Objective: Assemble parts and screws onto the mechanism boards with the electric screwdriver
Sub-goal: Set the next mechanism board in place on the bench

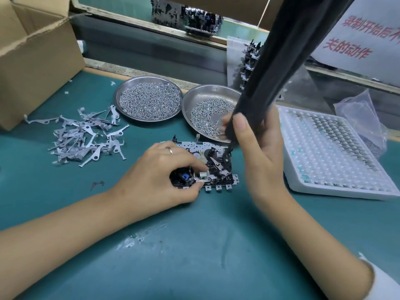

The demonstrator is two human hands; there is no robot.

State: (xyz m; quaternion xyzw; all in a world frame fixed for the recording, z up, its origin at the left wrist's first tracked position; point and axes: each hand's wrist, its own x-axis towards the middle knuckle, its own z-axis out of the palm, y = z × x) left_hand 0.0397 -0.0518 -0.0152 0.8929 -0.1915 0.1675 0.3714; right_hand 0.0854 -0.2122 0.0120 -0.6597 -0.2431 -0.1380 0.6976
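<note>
A metal mechanism board with black and silver parts lies flat on the green mat. My left hand rests over its left end, thumb and fingers pinching the board's near-left edge beside a blue part. My right hand grips the black electric screwdriver, which leans up to the right. Its tip comes down at the board's far right corner, by the rim of the right screw dish. A ring is on my left hand.
Two steel dishes of screws stand behind the board, one full, one partly filled. A heap of grey metal levers lies at the left, a cardboard box behind it. A white tray of small parts sits right.
</note>
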